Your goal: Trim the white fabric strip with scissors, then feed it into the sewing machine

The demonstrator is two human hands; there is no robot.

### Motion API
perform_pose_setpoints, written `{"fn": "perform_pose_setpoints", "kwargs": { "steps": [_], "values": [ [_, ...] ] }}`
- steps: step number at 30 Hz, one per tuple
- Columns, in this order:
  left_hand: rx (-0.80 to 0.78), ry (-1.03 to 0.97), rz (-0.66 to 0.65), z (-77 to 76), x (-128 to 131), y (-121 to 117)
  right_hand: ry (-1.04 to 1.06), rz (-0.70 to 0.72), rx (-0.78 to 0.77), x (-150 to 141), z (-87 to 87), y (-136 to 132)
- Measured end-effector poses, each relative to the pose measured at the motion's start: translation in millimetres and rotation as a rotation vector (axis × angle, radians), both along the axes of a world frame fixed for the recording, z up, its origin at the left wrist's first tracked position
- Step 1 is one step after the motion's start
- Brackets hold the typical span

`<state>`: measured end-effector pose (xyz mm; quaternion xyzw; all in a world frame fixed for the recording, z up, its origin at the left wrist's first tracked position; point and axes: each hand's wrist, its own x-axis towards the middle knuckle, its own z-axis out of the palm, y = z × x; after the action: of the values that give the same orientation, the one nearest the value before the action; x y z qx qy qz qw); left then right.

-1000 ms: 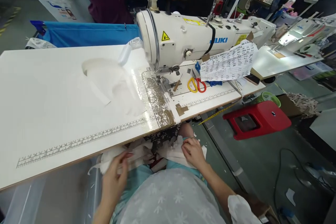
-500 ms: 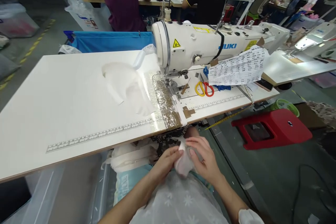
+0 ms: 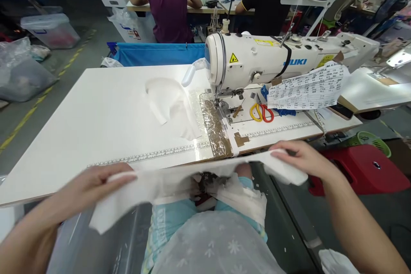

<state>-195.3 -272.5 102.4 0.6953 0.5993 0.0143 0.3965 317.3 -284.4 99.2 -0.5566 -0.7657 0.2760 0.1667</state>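
Observation:
A long white fabric piece point(image 3: 205, 168) is stretched across in front of the table edge, above the lap. My left hand point(image 3: 99, 182) grips its left end, thumb over fingers, with a flap hanging below. On the right, my right hand point(image 3: 298, 158) pinches the other end, and a folded tail droops from it. Another white fabric piece point(image 3: 171, 105) lies curved on the white table point(image 3: 115, 102), left of the sewing machine point(image 3: 257, 58). More pale cloth point(image 3: 245, 201) rests on the lap over the light blue clothing.
Yellow- and red-handled scissors point(image 3: 261, 112) lie beside the needle area. A handwritten paper sheet point(image 3: 308, 87) leans against the machine. A red stool point(image 3: 362, 169) stands at the right. Two people work at machines ahead, beyond a blue cloth bin point(image 3: 160, 54).
My hands, close together over the lap with bunched white fabric, have moved far apart and upward. The fabric is now spread out between them. The view has shifted left.

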Motion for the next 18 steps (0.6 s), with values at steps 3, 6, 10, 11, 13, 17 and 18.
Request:
{"fn": "perform_pose_setpoints", "kwargs": {
  "steps": [3, 6, 10, 11, 13, 17, 18],
  "values": [
    [0.62, 0.239, 0.243, 6.3, -21, 11, -0.275, -0.164, 0.568, 17, 3.5, 23],
    [1.082, 0.365, 0.251, -9.8, -32, 17, -0.45, -0.228, 0.993, 20, -17.5, 39],
    [1.122, 0.44, 0.102, -54.0, -43, 13, -0.554, -0.068, 0.943, 10, -61.4, 38],
    [1.064, 0.466, 0.1, -63.9, -42, 9, -0.558, -0.058, 0.9, 8, -70.4, 35],
    [0.96, 0.503, 0.161, -77.8, -36, -2, -0.541, -0.113, 0.846, 2, -83.3, 27],
    [0.99, 0.492, 0.326, -87.9, -5, -24, -0.437, -0.236, 0.851, -17, -93.5, 13],
    [1.004, 0.489, 0.354, -90.0, 2, -27, -0.406, -0.232, 0.851, -23, -94.9, 12]
  ]
}}
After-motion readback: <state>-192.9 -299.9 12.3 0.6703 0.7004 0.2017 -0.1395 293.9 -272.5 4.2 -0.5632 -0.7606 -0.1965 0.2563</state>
